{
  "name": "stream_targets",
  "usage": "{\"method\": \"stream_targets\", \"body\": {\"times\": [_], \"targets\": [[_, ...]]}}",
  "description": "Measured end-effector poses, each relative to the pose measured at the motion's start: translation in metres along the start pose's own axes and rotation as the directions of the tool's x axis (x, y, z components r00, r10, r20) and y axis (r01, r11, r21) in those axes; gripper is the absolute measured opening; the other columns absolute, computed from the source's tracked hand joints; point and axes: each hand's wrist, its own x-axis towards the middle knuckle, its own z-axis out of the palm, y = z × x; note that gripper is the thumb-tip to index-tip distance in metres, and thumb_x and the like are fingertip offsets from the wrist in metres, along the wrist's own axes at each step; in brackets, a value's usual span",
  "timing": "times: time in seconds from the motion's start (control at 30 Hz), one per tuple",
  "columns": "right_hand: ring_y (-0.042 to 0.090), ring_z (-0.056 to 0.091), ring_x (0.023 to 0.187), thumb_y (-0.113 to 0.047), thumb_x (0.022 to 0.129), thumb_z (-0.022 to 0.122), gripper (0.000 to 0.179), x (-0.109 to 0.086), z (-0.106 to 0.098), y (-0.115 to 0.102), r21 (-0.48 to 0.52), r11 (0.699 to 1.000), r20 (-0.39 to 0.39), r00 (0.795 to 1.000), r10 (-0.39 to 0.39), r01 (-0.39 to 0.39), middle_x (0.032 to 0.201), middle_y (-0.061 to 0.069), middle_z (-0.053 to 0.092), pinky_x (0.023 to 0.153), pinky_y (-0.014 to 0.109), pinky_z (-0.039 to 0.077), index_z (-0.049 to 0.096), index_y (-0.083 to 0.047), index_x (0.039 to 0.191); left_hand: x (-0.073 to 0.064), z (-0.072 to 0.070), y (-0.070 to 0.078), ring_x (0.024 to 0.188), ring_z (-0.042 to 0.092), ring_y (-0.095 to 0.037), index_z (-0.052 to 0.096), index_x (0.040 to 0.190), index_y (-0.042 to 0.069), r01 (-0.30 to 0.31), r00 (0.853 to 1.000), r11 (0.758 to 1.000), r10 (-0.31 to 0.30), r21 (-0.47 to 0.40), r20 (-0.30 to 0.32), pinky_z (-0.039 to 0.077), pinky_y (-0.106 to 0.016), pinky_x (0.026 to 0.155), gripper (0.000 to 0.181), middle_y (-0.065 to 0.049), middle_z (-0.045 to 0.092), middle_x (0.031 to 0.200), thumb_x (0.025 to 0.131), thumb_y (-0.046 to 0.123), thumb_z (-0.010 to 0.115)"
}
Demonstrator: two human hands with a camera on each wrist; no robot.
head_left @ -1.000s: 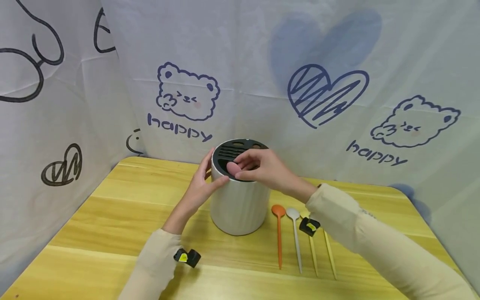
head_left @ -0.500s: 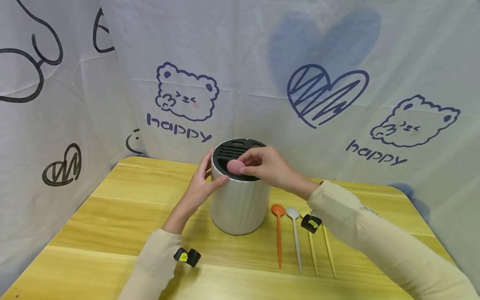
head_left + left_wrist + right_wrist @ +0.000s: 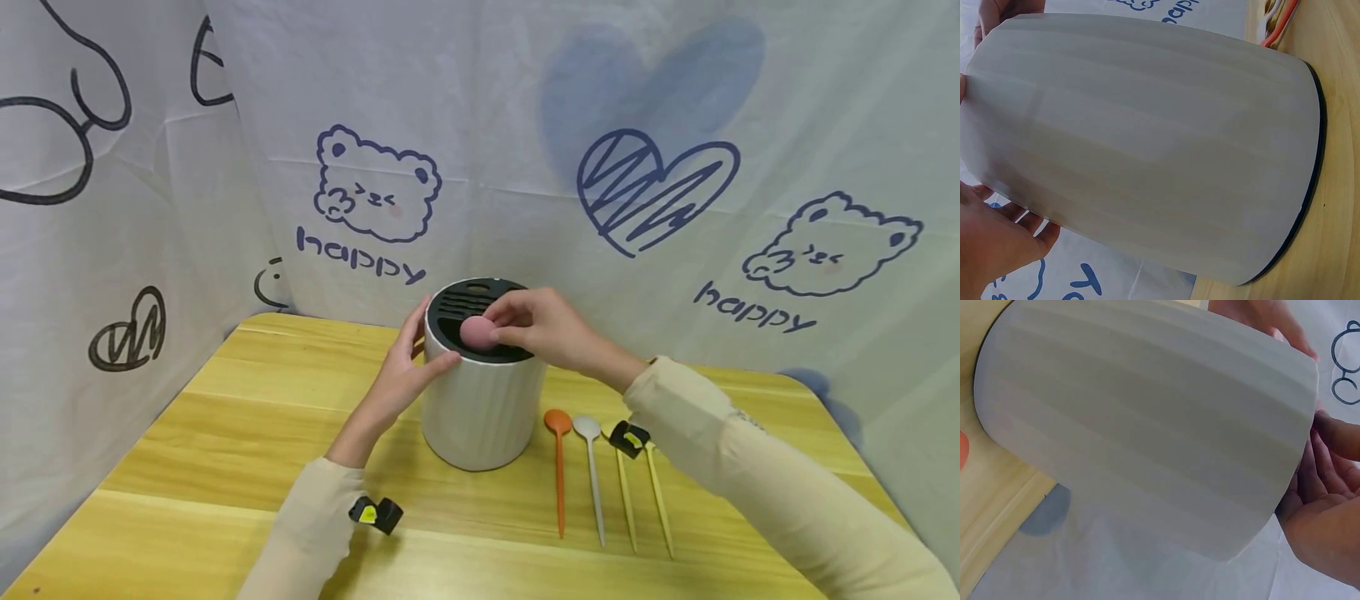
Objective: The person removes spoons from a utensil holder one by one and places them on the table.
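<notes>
A tall white ribbed utensil holder [image 3: 482,417] with a slotted black lid [image 3: 459,305] stands upright on the table. My left hand [image 3: 397,371] steadies it at the rim, thumb on the front and fingers round the left side. My right hand [image 3: 543,329] pinches a pink spoon over the lid's large front opening. Only the spoon's rounded pink bowl [image 3: 477,332] shows; its handle is hidden. Both wrist views are mostly filled by the holder's wall, with the left hand's fingers [image 3: 1013,228] at its edge and the right hand [image 3: 1329,494] at the rim.
Right of the holder, an orange spoon [image 3: 558,467], a whitish spoon [image 3: 592,471] and two yellow ones [image 3: 627,508] lie side by side on the wooden table [image 3: 225,450]. My right forearm partly covers the yellow ones. A printed white cloth [image 3: 510,125] hangs behind.
My right hand has shifted slightly up and to the right, and the pink spoon's bowl has turned so that more of it shows. The left hand keeps its place on the holder.
</notes>
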Motion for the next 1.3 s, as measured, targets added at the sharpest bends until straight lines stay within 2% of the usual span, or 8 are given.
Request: {"method": "stream_targets", "body": {"times": [0.23, 0.4, 0.67, 0.8, 1.03, 1.3], "targets": [[0.025, 0.065, 0.088, 0.003, 0.087, 0.068, 0.017, -0.002, -0.004, 0.004, 0.029, 1.000, -0.011, 1.000, -0.007, 0.007, 0.095, 0.014, 0.068, 0.083, 0.034, 0.054, 0.067, 0.007, 0.103, 0.000, 0.000, -0.001, 0.141, 0.023, -0.028, 0.015, 0.156, 0.018, 0.011, 1.000, 1.000, -0.011, 0.000, 0.001, 0.023, -0.052, 0.112, 0.107, -0.007, 0.021, 0.158, 0.077, 0.068, 0.066], [0.023, 0.065, 0.089, 0.000, 0.090, 0.065, 0.024, -0.003, -0.010, 0.007, 0.071, 0.997, -0.022, 1.000, 0.008, -0.007, 0.098, 0.013, 0.068, 0.079, 0.033, 0.054, 0.066, 0.002, 0.114, 0.000, 0.000, -0.002, 0.141, 0.023, -0.028, 0.016, 0.156, 0.019, 0.018, 1.000, 1.000, -0.018, 0.000, 0.001, 0.023, -0.052, 0.112, 0.104, -0.006, 0.021, 0.158, 0.078, 0.065, 0.067], [0.024, 0.063, 0.102, 0.002, 0.091, 0.063, 0.034, -0.004, -0.017, 0.010, 0.146, 0.989, -0.018, 0.999, 0.031, -0.028, 0.121, 0.016, 0.064, 0.084, 0.033, 0.054, 0.065, -0.002, 0.125, -0.001, 0.000, -0.003, 0.141, 0.023, -0.029, 0.016, 0.156, 0.019, 0.024, 1.000, 1.000, -0.024, 0.003, -0.005, 0.024, -0.051, 0.112, 0.102, -0.006, 0.020, 0.158, 0.080, 0.063, 0.067], [0.023, 0.062, 0.105, 0.003, 0.091, 0.062, 0.035, -0.005, -0.019, 0.009, 0.191, 0.980, -0.017, 0.998, 0.058, -0.054, 0.124, 0.015, 0.063, 0.086, 0.031, 0.053, 0.064, -0.002, 0.126, -0.001, -0.001, -0.004, 0.141, 0.023, -0.029, 0.016, 0.156, 0.019, 0.021, 1.000, 1.000, -0.021, 0.003, -0.006, 0.023, -0.051, 0.112, 0.101, -0.006, 0.020, 0.159, 0.080, 0.062, 0.067], [0.019, 0.061, 0.099, 0.002, 0.091, 0.063, 0.036, -0.006, -0.025, 0.010, 0.259, 0.963, -0.034, 0.995, 0.090, -0.078, 0.128, 0.012, 0.061, 0.076, 0.027, 0.054, 0.062, -0.001, 0.127, 0.000, -0.001, -0.002, 0.142, 0.021, -0.028, 0.016, 0.156, 0.019, 0.015, 1.000, 1.000, -0.015, 0.004, -0.005, 0.023, -0.050, 0.113, 0.102, -0.005, 0.020, 0.159, 0.079, 0.064, 0.067], [0.015, 0.061, 0.094, 0.000, 0.091, 0.064, 0.036, -0.007, -0.028, 0.011, 0.295, 0.952, -0.058, 0.993, 0.103, -0.081, 0.126, 0.013, 0.062, 0.074, 0.026, 0.054, 0.061, 0.001, 0.127, 0.001, -0.001, -0.002, 0.141, 0.023, -0.028, 0.016, 0.156, 0.017, 0.011, 1.000, 1.000, -0.011, -0.001, -0.008, 0.023, -0.050, 0.113, 0.108, -0.006, 0.021, 0.158, 0.076, 0.069, 0.067]]}}
